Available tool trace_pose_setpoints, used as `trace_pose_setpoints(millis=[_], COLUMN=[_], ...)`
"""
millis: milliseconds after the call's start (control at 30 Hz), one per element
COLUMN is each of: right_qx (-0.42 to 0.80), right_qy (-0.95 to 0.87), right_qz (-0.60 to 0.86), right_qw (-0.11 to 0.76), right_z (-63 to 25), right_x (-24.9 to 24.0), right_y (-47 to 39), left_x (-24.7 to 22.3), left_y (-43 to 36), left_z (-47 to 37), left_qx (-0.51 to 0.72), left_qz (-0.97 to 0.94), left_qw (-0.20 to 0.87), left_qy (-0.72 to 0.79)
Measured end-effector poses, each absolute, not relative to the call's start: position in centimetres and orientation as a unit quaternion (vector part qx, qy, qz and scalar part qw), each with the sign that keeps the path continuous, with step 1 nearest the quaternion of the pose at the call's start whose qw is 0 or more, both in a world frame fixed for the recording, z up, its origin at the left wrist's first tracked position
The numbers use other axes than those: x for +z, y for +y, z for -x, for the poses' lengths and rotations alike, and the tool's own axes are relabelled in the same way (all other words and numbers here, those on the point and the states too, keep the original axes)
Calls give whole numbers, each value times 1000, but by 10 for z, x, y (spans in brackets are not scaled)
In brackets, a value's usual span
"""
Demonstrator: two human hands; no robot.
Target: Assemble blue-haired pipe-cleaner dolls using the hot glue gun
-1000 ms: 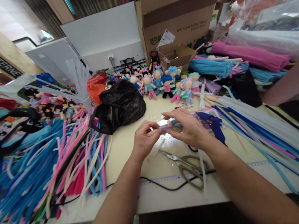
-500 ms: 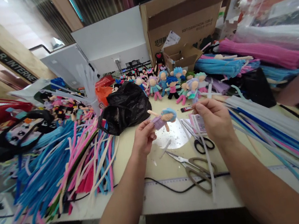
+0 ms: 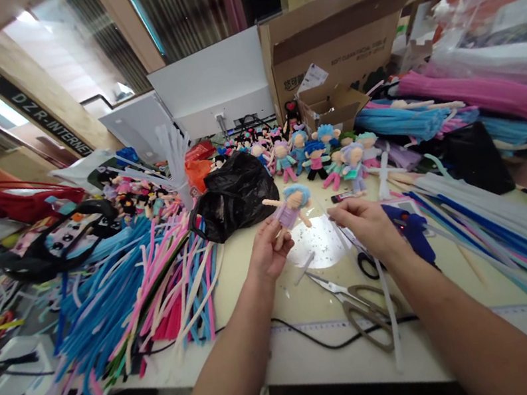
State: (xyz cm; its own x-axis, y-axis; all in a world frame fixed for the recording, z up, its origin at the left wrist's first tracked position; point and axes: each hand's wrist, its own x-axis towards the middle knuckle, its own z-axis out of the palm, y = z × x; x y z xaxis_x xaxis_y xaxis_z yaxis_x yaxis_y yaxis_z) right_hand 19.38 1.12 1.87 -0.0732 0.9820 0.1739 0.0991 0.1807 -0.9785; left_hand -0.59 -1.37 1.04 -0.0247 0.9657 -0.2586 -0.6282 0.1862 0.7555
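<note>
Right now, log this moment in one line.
left hand: holds doll | right hand: pinched, contents unclear | brown-handled scissors: on table

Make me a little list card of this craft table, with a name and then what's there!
Left hand: holding a small doll with blue hair and a purple outfit
Right hand: fingertips together; whether they pinch something is too small to tell
Nearer than the hands: tan-handled scissors, lying open
Beside right wrist: blue glue gun
Behind doll: black plastic bag
Far left: colourful fuzzy strips
Back: big cardboard box
</note>
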Motion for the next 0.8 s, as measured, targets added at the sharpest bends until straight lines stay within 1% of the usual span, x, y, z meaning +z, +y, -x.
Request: trace_pose_setpoints(millis=[100,267,433,700,800], right_qx=[484,542,599,610,599], right_qy=[-563,-554,-532,-506,-516], right_qz=[441,428,393,384,395], right_qw=[504,465,452,474,468], right_z=[-190,-180,-171,-167,-169], right_x=[13,11,11,9,9], right_y=[14,10,4,4,4], left_x=[10,11,13,12,14], left_y=[-15,-17,-21,-25,-24], left_z=[4,-3,-13,-19,-15], left_qx=[603,596,585,559,539], left_qz=[-221,-237,-257,-299,-334], left_qw=[657,654,652,658,654], left_qy=[394,400,408,406,412])
